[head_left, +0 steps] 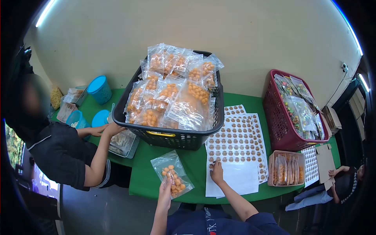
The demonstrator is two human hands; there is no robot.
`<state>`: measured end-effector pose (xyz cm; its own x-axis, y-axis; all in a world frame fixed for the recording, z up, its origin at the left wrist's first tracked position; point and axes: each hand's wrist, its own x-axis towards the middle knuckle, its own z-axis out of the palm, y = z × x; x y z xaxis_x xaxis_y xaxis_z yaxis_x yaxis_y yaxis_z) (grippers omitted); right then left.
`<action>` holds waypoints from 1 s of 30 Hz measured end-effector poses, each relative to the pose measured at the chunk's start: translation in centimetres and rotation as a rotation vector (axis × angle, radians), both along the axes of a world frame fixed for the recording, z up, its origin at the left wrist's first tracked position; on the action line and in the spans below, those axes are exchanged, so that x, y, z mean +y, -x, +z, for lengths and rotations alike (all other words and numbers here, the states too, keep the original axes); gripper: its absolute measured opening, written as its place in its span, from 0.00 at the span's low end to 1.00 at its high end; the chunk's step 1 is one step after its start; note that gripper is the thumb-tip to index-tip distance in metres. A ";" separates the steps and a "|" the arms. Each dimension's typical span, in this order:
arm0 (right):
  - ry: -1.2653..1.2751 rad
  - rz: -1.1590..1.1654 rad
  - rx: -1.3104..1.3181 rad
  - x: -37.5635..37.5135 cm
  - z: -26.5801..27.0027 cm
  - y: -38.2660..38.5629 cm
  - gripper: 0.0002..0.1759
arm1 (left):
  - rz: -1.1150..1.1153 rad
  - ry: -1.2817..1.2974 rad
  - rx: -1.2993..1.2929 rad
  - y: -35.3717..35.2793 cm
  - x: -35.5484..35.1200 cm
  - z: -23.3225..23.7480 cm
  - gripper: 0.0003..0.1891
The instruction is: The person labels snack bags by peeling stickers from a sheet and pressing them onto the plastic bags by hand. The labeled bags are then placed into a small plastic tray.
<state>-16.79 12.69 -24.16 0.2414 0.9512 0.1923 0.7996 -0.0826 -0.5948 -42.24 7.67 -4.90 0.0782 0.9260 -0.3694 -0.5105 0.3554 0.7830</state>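
My left hand [166, 191] grips the lower edge of a clear plastic bag [172, 172] with round orange snack balls inside, held over the table's front edge. My right hand [216, 173] rests on a white sheet of round brown stickers [231, 143], its fingers bent together at the left end of the lowest sticker row. Whether a sticker is between those fingers is too small to tell. Below that row the sheet is bare white. Behind the held bag stands a black basket [176, 140] heaped with similar bags of orange balls [166, 92].
A maroon basket [274, 117] of colourful packets stands at right. Nearer is a small pink basket [271, 172] of filled bags on the green tablecloth [150, 188]. Left, a co-worker [66, 152] reaches over a plastic tub [123, 143] near blue containers [100, 89]. Another person [346, 184] is far right.
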 end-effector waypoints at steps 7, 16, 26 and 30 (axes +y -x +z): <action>0.099 -0.101 0.320 1.0 -2.3 -1.4 0.10 | -0.027 0.012 0.023 -0.6 -0.3 -0.2 0.16; 0.149 -0.139 0.415 1.0 -2.0 -1.3 0.04 | -0.026 -0.005 0.046 -0.5 -0.1 -0.8 0.16; 0.387 0.294 1.116 -0.7 11.9 1.0 0.04 | -0.130 -0.075 0.120 -1.4 0.4 -1.9 0.18; 0.275 0.344 1.189 -2.4 19.7 3.1 0.06 | -0.181 -0.095 0.339 -1.9 0.2 -2.5 0.18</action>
